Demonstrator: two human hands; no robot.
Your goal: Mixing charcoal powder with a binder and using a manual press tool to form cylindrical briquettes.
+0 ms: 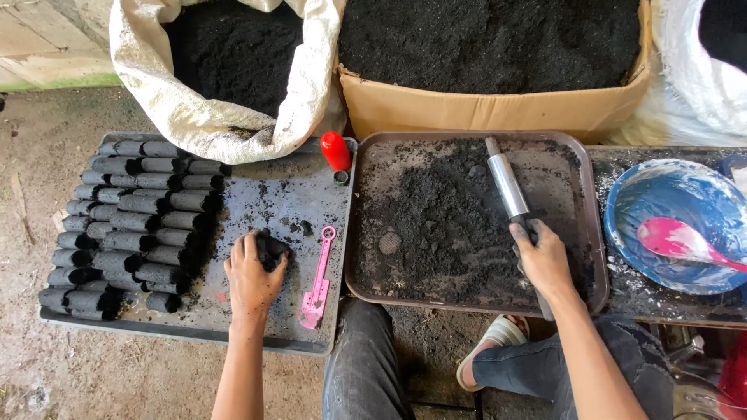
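Left hand (253,278) cups a black briquette (270,249) at its 1 o'clock. Right hand (542,260) grips a metal tube (507,185) running toward 11 o'clock over the brown tray (591,233).

the left hand (253,274) covers most of the black briquette (271,249) under its fingers, so its full shape and the closure of the grip cannot be determined; the right hand (543,260) hides the lower section of the metal tube (507,183), whose far tip is sunk in the black powder (436,225). the white sack (210,128), cardboard box (482,109) and second white sack (700,85) are cut off by the top edge, and the blue bowl (661,190) and pink spoon (681,241) by the right edge. the red object (735,377) at the lower right corner is cropped and too blurred to identify.
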